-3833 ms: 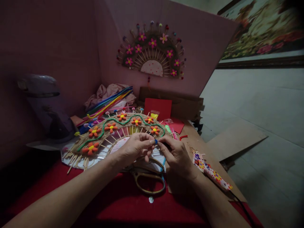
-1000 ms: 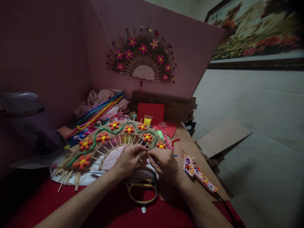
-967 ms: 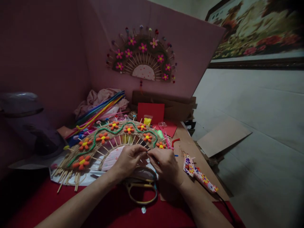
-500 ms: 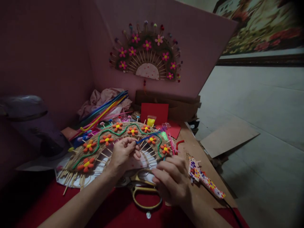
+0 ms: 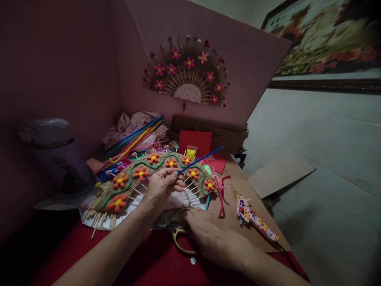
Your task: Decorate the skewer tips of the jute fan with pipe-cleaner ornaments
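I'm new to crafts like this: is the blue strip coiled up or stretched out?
Stretched out: the blue strip runs almost straight from the left hand. Its held end is hidden, so I cannot tell there.

Blue pipe cleaner (image 5: 200, 160) (fuzzy, matt), metal scissors (image 5: 175, 239)

Head view: sitting at the wearer's eyes, looking forward and down over the table (image 5: 149, 262), framing left hand (image 5: 162, 188) and right hand (image 5: 212, 236) close up, catching the pink board (image 5: 247, 59) farther back.
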### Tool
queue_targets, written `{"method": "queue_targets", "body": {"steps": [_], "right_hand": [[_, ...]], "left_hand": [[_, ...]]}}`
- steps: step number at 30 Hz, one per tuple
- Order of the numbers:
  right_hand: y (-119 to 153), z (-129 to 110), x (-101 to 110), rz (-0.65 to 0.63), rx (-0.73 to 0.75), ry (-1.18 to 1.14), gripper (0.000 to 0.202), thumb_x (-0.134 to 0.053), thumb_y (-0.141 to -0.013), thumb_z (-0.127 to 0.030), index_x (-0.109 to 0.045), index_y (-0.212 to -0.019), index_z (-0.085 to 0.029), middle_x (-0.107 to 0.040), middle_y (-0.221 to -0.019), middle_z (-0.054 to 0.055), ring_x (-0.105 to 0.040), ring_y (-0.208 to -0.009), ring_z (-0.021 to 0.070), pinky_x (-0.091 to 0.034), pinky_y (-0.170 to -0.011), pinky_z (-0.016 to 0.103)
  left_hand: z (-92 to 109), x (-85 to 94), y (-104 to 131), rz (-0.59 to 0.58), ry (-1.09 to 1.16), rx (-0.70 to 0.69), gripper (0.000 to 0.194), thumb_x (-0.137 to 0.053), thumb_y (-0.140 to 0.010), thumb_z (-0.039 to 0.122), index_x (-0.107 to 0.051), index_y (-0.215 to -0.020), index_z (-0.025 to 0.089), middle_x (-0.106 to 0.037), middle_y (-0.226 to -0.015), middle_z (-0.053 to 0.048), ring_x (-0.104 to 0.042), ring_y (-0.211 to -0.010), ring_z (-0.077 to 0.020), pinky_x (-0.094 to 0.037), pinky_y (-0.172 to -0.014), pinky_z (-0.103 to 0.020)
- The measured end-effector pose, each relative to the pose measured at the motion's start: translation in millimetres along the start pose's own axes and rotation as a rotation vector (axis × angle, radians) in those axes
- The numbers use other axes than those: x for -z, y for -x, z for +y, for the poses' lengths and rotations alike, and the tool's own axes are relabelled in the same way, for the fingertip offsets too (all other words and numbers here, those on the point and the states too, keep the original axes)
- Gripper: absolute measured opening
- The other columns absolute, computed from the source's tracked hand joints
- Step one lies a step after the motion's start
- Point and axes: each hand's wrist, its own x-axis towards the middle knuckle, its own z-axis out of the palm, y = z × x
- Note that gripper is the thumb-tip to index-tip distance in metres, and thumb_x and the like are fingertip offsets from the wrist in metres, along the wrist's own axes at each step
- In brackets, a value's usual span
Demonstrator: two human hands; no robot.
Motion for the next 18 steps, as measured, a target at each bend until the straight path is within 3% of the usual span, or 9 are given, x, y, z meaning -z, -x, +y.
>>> {"method": "queue_targets", "body": {"steps": [4,10,12,15,18], "right_hand": [[-3,-3,6,-0.037,-0.043,-0.058,0.028,-0.046,-0.074,-0.009,-0.047,-0.101,-0.016,-0.057,-0.098,0.008,-0.054,-0.085,0.0181,-0.042,-0.07,0.028],[9,-3,17,-0.09,0.045,-0.246,0.038,-0.048,-0.079,-0.018,-0.047,-0.116,-0.021,-0.06,-0.1,0.005,-0.056,-0.085,0.0162,-0.043,-0.071,0.026],[21,6,19,-0.08,-0.014,-0.274,0.041,-0.051,-0.077,-0.017,-0.048,-0.118,-0.023,-0.061,-0.1,0.004,-0.056,-0.085,0.0168,-0.043,-0.073,0.027],[43,24,23,-0.046,-0.153,-0.275,0.064,-0.06,-0.068,-0.014,-0.043,-0.129,-0.026,-0.06,-0.111,0.006,-0.055,-0.097,0.0219,-0.042,-0.082,0.032],[58,34,28,0.04,-0.276,-0.376,0.053,-0.063,-0.068,-0.019,-0.053,-0.12,-0.026,-0.064,-0.1,0.003,-0.057,-0.09,0.0209,-0.043,-0.076,0.03]], "left_hand": [[3,-0.5,1,0.002,0.004,-0.042,0.022,-0.073,-0.063,0.017,-0.058,-0.076,0.009,-0.066,-0.064,-0.005,-0.062,-0.049,-0.0116,-0.05,-0.041,-0.017],[16,1.8,0,0.061,-0.058,-0.187,0.022,-0.072,-0.063,0.017,-0.057,-0.078,0.01,-0.066,-0.062,-0.004,-0.064,-0.052,-0.0142,-0.051,-0.042,-0.019],[21,3.7,-2,0.091,-0.071,-0.239,0.023,-0.072,-0.062,0.017,-0.057,-0.078,0.01,-0.066,-0.061,-0.003,-0.065,-0.053,-0.0148,-0.052,-0.043,-0.019],[27,6.7,-4,0.123,-0.071,-0.288,0.026,-0.072,-0.061,0.018,-0.056,-0.079,0.01,-0.066,-0.061,-0.003,-0.065,-0.054,-0.0151,-0.052,-0.043,-0.019],[28,7.4,-4,0.136,-0.062,-0.28,0.028,-0.074,-0.06,0.019,-0.056,-0.08,0.01,-0.066,-0.062,-0.003,-0.065,-0.053,-0.0146,-0.052,-0.043,-0.019]]}}
